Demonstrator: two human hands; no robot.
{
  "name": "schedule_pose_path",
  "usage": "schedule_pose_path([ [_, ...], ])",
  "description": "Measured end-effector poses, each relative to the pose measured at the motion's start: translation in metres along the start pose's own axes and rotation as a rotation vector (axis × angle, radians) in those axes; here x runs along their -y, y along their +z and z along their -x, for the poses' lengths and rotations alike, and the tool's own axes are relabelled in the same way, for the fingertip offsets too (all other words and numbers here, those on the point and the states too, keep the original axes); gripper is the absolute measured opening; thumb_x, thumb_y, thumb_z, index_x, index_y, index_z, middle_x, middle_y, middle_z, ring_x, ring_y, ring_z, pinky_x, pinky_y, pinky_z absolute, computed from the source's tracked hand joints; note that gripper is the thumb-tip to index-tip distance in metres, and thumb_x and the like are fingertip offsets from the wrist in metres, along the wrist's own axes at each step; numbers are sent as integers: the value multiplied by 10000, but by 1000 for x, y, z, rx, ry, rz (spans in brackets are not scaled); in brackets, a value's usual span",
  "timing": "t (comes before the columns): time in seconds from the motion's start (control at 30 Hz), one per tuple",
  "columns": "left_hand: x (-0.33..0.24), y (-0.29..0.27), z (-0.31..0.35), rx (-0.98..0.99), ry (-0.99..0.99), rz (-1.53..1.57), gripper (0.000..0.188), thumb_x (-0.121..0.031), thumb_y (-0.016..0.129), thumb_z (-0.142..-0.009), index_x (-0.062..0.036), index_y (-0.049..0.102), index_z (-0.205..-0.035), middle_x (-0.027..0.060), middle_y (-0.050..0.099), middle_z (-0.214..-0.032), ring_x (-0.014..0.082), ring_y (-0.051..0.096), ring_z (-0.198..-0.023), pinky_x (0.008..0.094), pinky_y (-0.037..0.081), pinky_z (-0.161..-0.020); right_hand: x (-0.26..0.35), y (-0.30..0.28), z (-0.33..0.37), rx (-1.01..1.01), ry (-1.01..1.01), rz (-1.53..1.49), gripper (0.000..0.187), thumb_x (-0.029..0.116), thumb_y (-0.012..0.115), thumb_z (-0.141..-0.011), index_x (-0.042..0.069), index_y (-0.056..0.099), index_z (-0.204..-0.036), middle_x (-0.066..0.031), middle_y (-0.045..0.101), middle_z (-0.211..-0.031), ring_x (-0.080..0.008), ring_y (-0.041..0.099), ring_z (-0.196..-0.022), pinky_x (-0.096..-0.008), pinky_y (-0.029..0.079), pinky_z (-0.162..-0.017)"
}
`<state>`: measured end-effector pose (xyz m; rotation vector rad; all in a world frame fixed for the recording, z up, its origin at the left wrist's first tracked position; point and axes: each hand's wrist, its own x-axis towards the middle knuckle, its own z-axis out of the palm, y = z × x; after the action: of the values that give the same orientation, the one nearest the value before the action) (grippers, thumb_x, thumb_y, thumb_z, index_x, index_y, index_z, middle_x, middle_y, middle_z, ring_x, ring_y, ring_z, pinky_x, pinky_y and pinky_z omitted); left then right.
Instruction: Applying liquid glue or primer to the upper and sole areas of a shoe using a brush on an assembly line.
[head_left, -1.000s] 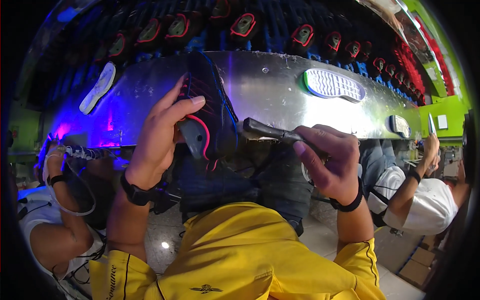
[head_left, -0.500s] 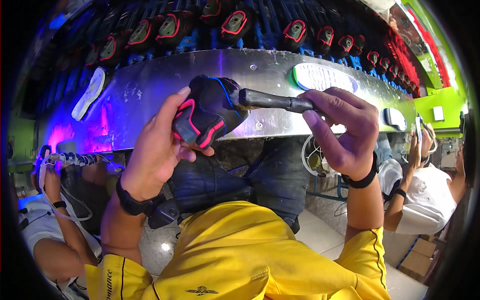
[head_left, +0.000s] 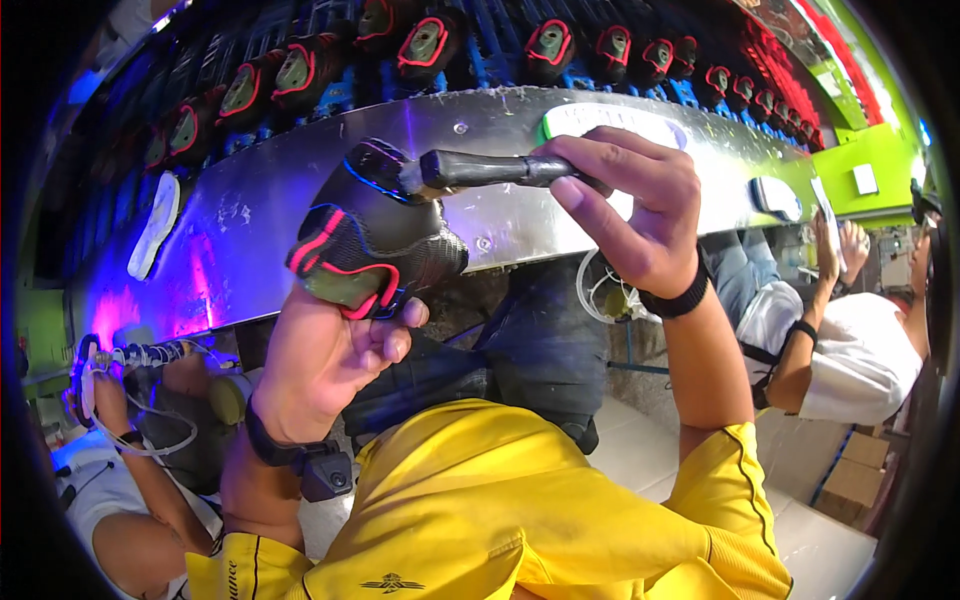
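Note:
A black shoe upper on a last, trimmed in pink and blue, is tilted above the near side of the metal bench. My left hand is closed under its collar end, where a greenish last top shows. My right hand grips a dark-handled brush between thumb and fingers. The pale bristles touch the upper's edge near the blue line. Beyond my right hand, a white sole with green at one end lies on the bench, partly hidden by the fingers.
Several pink-trimmed uppers on lasts stand along the blue rack behind the metal bench. A narrow white sole lies at left, another sole at right. Co-workers in white sit at both sides; the right one holds a pale piece.
The upper has been turned in my left hand, so its side and collar now face differently. My right hand and the brush have shifted left and slightly up. The surroundings have slid left in view.

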<state>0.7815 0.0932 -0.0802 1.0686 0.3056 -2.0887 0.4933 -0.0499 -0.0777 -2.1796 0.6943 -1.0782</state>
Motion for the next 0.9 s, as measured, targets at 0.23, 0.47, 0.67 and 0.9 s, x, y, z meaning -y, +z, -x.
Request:
schedule_pose_path([
  [0.23, 15, 5, -1, -3, 0, 20, 456, -482, 472, -1135, -98, 642, -1312, 203, 689, -988, 241, 683, -621, 239, 476, -434, -14, 9, 25, -36, 69, -137, 257, 110, 800, -911, -60, 805, -1104, -115, 704, -783, -176, 643, -633, -295, 504, -607],
  [0.47, 17, 16, -2, 66, 4, 31, 483, -471, 466, -1142, -52, 636, -1312, 196, 682, -977, 219, 660, -608, 237, 475, -433, -24, 14, 49, -57, 114, -164, 275, 132, 783, -926, -58, 794, -1125, -130, 720, -825, -199, 653, -668, -320, 518, -638],
  [0.67, 18, 10, -15, 91, 73, 0, 557, -504, 463, -1132, -10, 635, -1325, 228, 690, -1061, 253, 673, -665, 282, 544, -510, -26, 6, 63, -55, 249, -102, 246, 97, 790, -931, -55, 788, -1125, -127, 693, -801, -198, 657, -678, -324, 508, -643],
  [0.9, 14, 21, -58, 92, 309, -154, 688, -478, 522, -1047, 77, 597, -1448, 264, 742, -1198, 379, 747, -948, 460, 631, -878, -18, 10, 68, -164, 590, -34, 228, 173, 785, -958, -11, 805, -1092, -177, 712, -790, -296, 676, -649, -370, 521, -634],
])
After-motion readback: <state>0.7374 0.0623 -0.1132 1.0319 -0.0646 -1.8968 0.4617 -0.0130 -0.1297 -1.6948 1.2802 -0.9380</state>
